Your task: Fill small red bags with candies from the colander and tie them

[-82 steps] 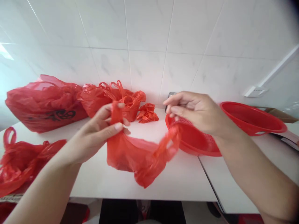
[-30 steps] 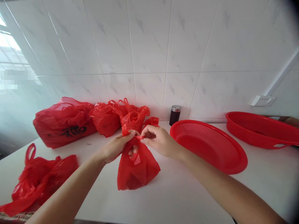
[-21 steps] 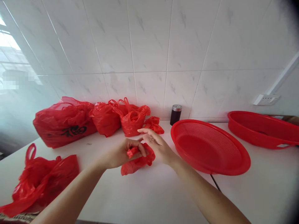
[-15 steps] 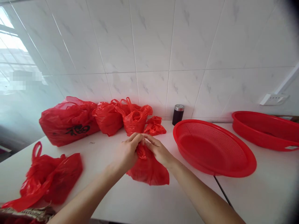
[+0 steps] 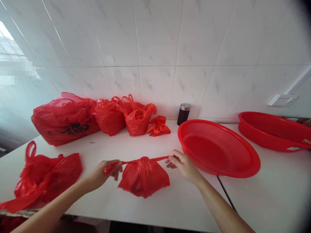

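A small red plastic bag point(image 5: 145, 179) with something bulky inside is in front of me at the middle of the table, gathered at its top. My left hand point(image 5: 107, 173) grips one of its handles, pulled out to the left, with the handle's end sticking up over the fingers. On the other side my right hand point(image 5: 178, 163) pinches the second handle between thumb and fingers. Both handles are stretched taut and nearly level from the bunched neck. What the bag contains is hidden.
Several filled red bags point(image 5: 137, 121) line the tiled wall, a large printed one point(image 5: 64, 124) at the left. Another red bag point(image 5: 46, 178) lies front left. A dark lidded bottle point(image 5: 183, 114), a red mesh basket point(image 5: 216, 152) and a red basin point(image 5: 269, 136) are to the right.
My hands have moved apart from the bag's neck, drawing its two handles out to left and right. The view has shifted slightly, and fingertips now show at the far right by the basin.
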Tool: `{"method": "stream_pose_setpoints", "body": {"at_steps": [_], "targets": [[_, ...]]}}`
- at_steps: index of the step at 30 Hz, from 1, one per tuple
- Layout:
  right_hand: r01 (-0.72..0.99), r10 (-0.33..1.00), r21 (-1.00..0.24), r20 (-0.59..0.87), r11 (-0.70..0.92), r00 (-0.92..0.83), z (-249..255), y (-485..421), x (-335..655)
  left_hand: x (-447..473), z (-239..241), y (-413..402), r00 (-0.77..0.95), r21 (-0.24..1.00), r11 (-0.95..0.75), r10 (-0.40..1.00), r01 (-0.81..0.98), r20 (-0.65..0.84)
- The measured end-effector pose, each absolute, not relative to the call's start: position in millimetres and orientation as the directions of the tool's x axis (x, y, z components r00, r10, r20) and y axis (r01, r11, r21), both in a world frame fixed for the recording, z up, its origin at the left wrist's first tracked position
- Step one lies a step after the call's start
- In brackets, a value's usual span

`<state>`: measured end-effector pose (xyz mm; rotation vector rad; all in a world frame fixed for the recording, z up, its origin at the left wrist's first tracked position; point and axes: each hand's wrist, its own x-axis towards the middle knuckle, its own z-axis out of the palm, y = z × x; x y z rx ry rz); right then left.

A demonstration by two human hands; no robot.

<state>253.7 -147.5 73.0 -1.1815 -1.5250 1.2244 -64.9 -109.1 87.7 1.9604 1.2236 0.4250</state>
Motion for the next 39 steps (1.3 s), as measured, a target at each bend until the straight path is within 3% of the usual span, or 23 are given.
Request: {"method": "stream_pose_setpoints", "body": {"at_steps": [3, 7, 11, 14, 21, 27, 33, 39], "targets": [[0.171, 0.993, -0.985, 0.008, 0.029, -0.122, 41, -143, 259, -85, 69, -112, 0.439, 0.759, -0.182, 0.886, 0.625, -0.148], [0.341, 0.978, -0.931, 0.180, 0.134, 0.107, 33, -128, 231, -48, 52, -109, 0.198, 0.750, -0.207, 0.975, 0.629, 0.102], [0.692, 0.963, -0.707, 0.263, 0.149, 0.061, 35, -115, 194, 8, 30, -94, 0.142, 0.742, -0.205, 0.979, 0.639, 0.148], [0.816, 0.967, -0.560, 0.255, 0.141, 0.008, 26, -109, 186, 27, 21, -82, 0.126, 0.719, -0.194, 0.981, 0.668, 0.147], [0.849, 0.978, -0.522, 0.206, 0.085, 0.029, 9, -93, 232, 13, 16, -65, 0.136, 0.647, -0.130, 0.990, 0.752, 0.041], [0.883, 0.983, -0.469, 0.149, -0.024, 0.106, -12, -77, 241, 11, 2, -49, 0.058, 0.461, -0.011, 0.994, 0.888, -0.088], [0.884, 0.976, -0.458, 0.140, -0.088, 0.169, -28, -71, 238, 24, -10, -51, 0.049, 0.368, -0.037, 0.998, 0.929, -0.025], [0.786, 0.945, -0.602, 0.156, -0.139, 0.287, -28, -70, 248, 17, -10, -66, 0.008, 0.451, -0.043, 0.997, 0.892, 0.079]]}}
